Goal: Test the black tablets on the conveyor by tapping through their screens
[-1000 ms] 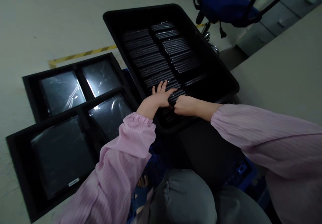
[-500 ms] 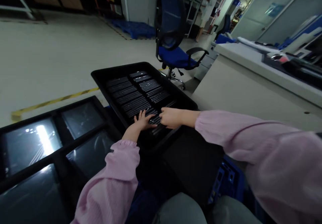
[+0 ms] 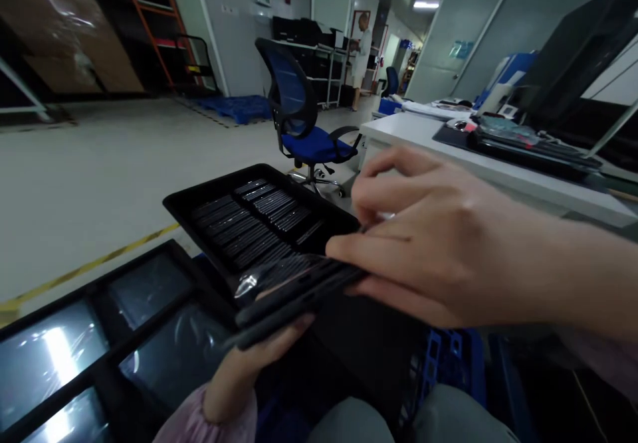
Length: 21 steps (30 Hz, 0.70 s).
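Note:
A couple of thin, dark, flat panels [image 3: 294, 297], one over the other, are raised close to my face and seen nearly edge-on. Shiny clear film sticks up from the upper side. My right hand [image 3: 428, 244] is closed on their right end, thumb and fingers pinching the edge. From below and the left, my left hand [image 3: 256, 356] holds the panels, most of its fingers hidden behind them. Beyond them lies a black tray [image 3: 174, 198] with rows of similar thin panels [image 3: 234, 227] standing on edge.
At lower left, another black tray [image 3: 107, 297] has film-covered panels lying flat in compartments. A blue plastic crate [image 3: 473, 363] is by my right knee. Ahead stand a blue office chair [image 3: 314, 143] and a white desk [image 3: 399, 127]. A person [image 3: 362, 58] stands in the background.
Both hands have come up from the near end of the black tray, now with dark panels between them. My view has tilted upward, showing more of the room.

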Motion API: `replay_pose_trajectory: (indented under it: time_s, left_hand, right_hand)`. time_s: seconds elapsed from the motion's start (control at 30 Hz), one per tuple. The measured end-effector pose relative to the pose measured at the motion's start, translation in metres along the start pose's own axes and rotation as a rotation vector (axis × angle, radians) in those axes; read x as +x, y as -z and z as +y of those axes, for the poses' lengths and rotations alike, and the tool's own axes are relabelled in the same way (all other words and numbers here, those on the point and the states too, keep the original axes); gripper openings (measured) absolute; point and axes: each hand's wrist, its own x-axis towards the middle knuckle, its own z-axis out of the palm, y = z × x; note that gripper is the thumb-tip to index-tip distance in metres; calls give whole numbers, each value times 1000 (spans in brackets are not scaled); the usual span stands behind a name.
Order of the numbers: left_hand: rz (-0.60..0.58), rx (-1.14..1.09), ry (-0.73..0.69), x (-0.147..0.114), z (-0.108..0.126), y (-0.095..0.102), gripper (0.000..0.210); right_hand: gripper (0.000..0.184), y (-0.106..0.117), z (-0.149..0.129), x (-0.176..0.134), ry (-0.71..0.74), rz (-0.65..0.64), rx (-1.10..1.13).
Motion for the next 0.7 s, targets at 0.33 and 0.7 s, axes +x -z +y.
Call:
replay_pose_trajectory:
  time_s: [0.33, 0.7]
  left_hand:
    - [492, -207, 444, -53, -53, -73, 50]
    - [-68, -63, 461, -35, -106, -103, 51]
  right_hand:
    - [79, -213, -74, -110, -1342, 111, 1354]
    - [47, -234, -34, -221, -1648, 305, 1217]
